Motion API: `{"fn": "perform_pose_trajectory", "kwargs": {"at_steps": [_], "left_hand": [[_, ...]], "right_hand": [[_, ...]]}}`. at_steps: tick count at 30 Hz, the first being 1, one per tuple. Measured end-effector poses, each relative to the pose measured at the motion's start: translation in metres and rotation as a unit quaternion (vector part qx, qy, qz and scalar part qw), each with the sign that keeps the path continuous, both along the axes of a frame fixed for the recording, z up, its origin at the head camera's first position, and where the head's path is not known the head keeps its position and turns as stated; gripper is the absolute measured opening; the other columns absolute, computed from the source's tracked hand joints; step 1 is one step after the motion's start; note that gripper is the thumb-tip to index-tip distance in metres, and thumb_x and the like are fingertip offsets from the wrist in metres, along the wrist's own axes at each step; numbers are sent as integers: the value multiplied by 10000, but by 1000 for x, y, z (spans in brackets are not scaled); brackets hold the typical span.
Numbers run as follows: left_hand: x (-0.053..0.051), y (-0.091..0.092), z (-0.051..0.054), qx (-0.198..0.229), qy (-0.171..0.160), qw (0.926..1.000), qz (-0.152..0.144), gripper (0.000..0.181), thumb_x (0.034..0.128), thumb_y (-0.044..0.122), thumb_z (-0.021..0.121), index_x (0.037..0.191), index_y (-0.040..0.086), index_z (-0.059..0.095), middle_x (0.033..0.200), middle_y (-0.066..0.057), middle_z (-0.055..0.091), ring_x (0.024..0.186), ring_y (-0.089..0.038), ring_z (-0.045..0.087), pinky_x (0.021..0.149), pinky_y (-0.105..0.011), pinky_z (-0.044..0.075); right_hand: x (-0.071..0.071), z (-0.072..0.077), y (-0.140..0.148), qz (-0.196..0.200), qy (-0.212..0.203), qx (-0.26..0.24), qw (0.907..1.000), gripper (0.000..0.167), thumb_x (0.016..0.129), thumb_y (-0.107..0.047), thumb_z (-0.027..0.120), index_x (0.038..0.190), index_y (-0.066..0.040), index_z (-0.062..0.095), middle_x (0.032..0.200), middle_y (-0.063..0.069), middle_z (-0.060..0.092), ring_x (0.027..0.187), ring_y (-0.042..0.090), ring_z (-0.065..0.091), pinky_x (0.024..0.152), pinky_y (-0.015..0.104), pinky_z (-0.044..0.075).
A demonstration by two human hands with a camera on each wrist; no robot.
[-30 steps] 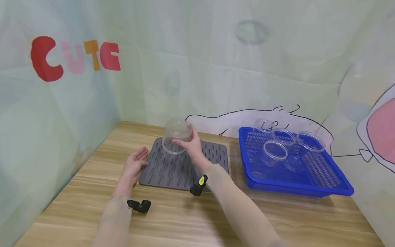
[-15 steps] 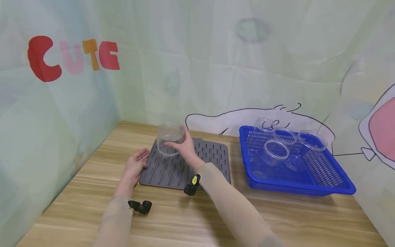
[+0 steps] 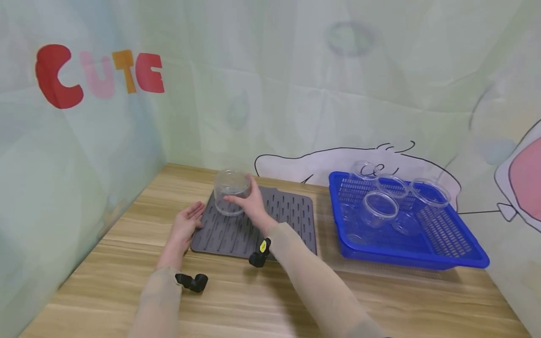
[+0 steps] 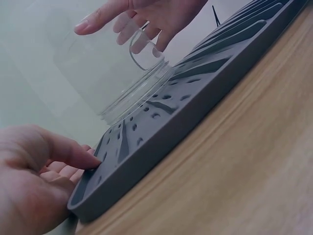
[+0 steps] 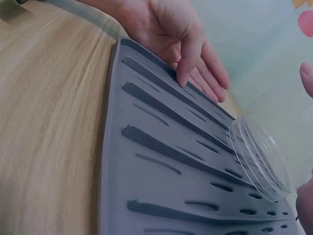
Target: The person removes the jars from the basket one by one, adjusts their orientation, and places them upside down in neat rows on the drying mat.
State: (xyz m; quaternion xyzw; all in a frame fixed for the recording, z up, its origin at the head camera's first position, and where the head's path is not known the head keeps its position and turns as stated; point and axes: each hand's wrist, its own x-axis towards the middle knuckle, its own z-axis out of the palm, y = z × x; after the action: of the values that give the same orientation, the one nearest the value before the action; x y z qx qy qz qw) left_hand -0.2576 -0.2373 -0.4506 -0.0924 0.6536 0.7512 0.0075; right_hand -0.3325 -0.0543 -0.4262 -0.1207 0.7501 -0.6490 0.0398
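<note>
In the head view, a clear plastic jar [image 3: 228, 191] stands rim down on the back left part of a grey ridged drying mat [image 3: 291, 220]. My right hand [image 3: 255, 204] holds it from the right, thumb on the near side and fingers on the far side. My left hand [image 3: 186, 225] lies at the mat's left edge. In the left wrist view, its thumb [image 4: 80, 154] rests on the mat's rim, while the straight fingers lie outside the edge. The right wrist view shows the jar's rim [image 5: 257, 159] against the mat and only part of my right hand.
Right of the mat is a blue plastic basket [image 3: 405, 260] with several clear jars, some sticking up above its rim. The wooden table [image 3: 236, 300] meets a printed cloth backdrop [image 3: 296, 94] at the back and left.
My right hand has brought the jar slightly left and down onto the mat, with little movement in the last half second. The left hand has stayed at the mat's edge.
</note>
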Motion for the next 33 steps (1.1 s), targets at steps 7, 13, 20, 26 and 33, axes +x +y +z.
{"fn": "perform_pose_trajectory", "kwargs": {"at_steps": [7, 13, 20, 26, 33], "left_hand": [[1, 2, 3, -95, -60, 9999, 36, 781, 808, -265, 331, 1534, -55, 135, 1609, -233, 159, 1495, -310, 187, 1243, -367, 187], [1, 2, 3, -90, -95, 9999, 75, 780, 804, -262, 328, 1533, -54, 145, 1607, -230, 172, 1493, -305, 198, 1244, -369, 184], [0, 3, 4, -102, -165, 9997, 131, 785, 803, -263, 332, 1535, -44, 155, 1609, -219, 178, 1492, -298, 204, 1244, -366, 188], [-1, 4, 2, -146, -218, 9996, 73, 788, 802, -256, 339, 1537, -33, 158, 1610, -211, 183, 1491, -295, 211, 1242, -365, 193], [-3, 0, 1, -198, -169, 9996, 75, 789, 801, -257, 341, 1536, -34, 161, 1608, -209, 188, 1489, -295, 211, 1235, -351, 206]], "right_hand": [[0, 3, -1, 7, -128, 104, 9999, 998, 791, -224, 817, 1567, -170, 193, 1611, 82, 256, 1482, 267, 250, 1227, 460, 235], [-3, 5, -1, 92, -237, 313, 9992, 1018, 792, -241, 817, 1573, -172, 167, 1620, 90, 233, 1486, 282, 240, 1227, 483, 228], [-4, 6, 5, 207, -295, 491, 9981, 1040, 803, -258, 807, 1581, -158, 124, 1628, 115, 200, 1492, 309, 217, 1223, 507, 225], [1, 14, 19, 317, -185, 360, 9987, 1020, 823, -216, 786, 1583, -157, 108, 1641, 62, 179, 1504, 272, 197, 1213, 471, 272], [11, 37, 31, 405, 188, 65, 9990, 967, 837, -180, 771, 1578, -173, 150, 1630, 18, 224, 1499, 232, 216, 1213, 487, 270]]}}
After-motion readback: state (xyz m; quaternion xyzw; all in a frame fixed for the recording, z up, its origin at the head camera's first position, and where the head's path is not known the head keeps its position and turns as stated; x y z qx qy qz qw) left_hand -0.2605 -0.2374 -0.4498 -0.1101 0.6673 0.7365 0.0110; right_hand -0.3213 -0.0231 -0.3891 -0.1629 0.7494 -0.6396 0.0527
